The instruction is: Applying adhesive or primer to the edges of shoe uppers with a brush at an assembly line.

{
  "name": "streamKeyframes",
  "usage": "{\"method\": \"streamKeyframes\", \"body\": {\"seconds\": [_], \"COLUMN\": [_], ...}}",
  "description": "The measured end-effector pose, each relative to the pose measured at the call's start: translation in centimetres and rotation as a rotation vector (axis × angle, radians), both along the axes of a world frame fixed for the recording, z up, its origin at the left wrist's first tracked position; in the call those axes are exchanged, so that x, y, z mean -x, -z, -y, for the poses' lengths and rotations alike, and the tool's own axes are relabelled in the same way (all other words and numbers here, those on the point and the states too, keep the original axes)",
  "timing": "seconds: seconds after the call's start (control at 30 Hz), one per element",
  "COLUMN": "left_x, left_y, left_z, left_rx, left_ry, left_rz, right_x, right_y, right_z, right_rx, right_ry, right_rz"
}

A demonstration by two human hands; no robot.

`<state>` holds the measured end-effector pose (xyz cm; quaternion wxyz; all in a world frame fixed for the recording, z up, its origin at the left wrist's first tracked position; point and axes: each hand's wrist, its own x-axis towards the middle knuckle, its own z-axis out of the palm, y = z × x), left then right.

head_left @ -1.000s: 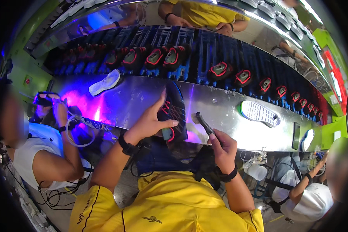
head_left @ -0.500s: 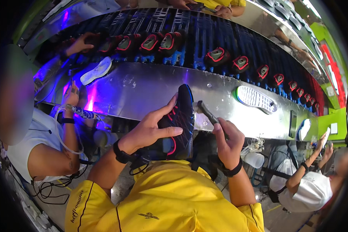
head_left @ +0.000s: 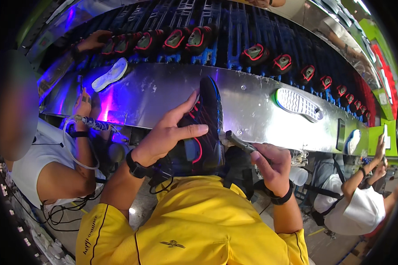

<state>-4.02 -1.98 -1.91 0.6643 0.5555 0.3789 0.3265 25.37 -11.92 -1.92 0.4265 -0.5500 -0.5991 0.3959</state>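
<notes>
Left hand [head_left: 170, 132]: fingers spread, thumb and index wrapped round black shoe [head_left: 203, 128] with red trim, shoe held upright above lap, toe pointing far. Right hand [head_left: 272, 161]: closed round dark brush handle [head_left: 241, 143], brush tip touching shoe's right side near sole. Beyond shoe: steel bench [head_left: 163, 90] running left to right. White sole [head_left: 298, 104] on bench, far right. White insole [head_left: 110, 75] on bench, far left. Conveyor [head_left: 234, 35] behind bench carries row of shoes.
</notes>
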Motion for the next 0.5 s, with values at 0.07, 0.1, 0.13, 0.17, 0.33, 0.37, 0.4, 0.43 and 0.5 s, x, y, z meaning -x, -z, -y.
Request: {"method": "streamKeyframes", "body": {"seconds": [0.07, 0.1, 0.13, 0.17, 0.33, 0.37, 0.4, 0.43, 0.5], "left_x": [0.0, -0.2, -0.5, -0.8, -1.6, -1.7, -2.0, -2.4, -2.9], "left_y": [0.2, 0.2, 0.1, 0.0, -0.1, -0.1, -0.2, -0.3, -0.2], "left_z": [-0.6, -0.8, -1.0, -1.2, -1.6, -1.7, -1.6, -1.4, -1.3], "left_rx": [0.074, 0.078, 0.120, 0.162, 0.307, 0.345, 0.347, 0.376, 0.406], "left_ry": [-0.045, -0.044, -0.060, -0.075, -0.135, -0.150, -0.150, -0.197, -0.235], "left_rz": [0.010, 0.009, 0.067, 0.124, 0.128, 0.120, 0.122, 0.128, 0.134], "right_x": [-0.6, -0.8, -1.1, -1.3, -2.5, -2.6, -2.7, -2.8, -2.9], "right_y": [-0.5, -0.7, -1.1, -1.5, -2.1, -2.4, -3.0, -3.3, -3.6], "right_z": [-0.2, -0.3, -0.3, -0.2, -0.3, -0.5, -0.8, -1.1, -1.6], "right_rx": [0.019, 0.058, 0.096, 0.099, 0.047, 0.049, 0.020, -0.010, -0.070], "right_ry": [-0.024, -0.038, -0.051, -0.051, -0.034, -0.034, -0.042, -0.050, -0.031], "right_rz": [0.014, 0.004, -0.005, -0.006, 0.075, 0.077, 0.148, 0.217, 0.234]}}
